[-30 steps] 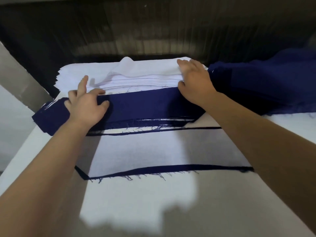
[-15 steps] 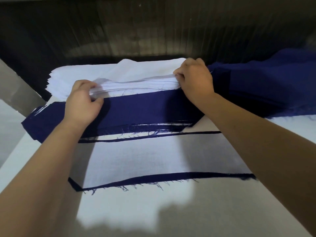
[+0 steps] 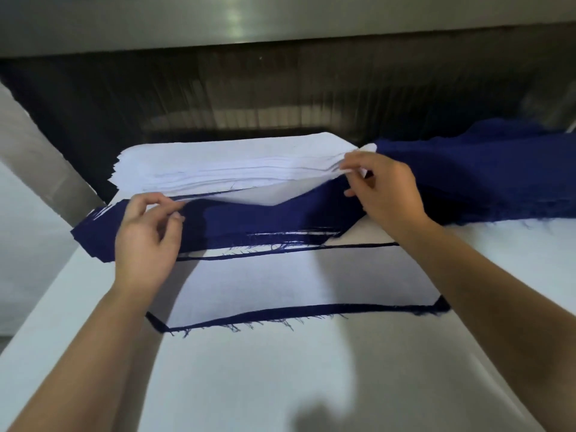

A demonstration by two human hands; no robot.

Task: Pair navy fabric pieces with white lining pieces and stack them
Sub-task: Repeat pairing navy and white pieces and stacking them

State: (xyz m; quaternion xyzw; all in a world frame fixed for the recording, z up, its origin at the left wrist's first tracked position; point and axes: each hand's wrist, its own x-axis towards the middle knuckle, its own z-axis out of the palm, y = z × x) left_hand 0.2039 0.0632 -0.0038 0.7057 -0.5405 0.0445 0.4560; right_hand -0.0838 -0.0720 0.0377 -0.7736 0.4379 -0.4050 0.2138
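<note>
Lightly, left hand (image 3: 146,241) and right hand (image 3: 386,190) pinch limp white lining (image 3: 265,194).

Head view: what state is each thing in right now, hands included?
Lining piece: held up at both ends, sagging in the middle.
Left hand: pinches its left end.
Right hand: pinches its right corner.
White lining stack: piled flat, far side.
Navy strip stack: flat, in front of the white stack.
Navy pile: heaped at right.
Paired piece: white on navy, flat on table.

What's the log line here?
step: lining pick | left hand: pinches lining | right hand: pinches lining | lining: sags between hands, above navy stack
</note>
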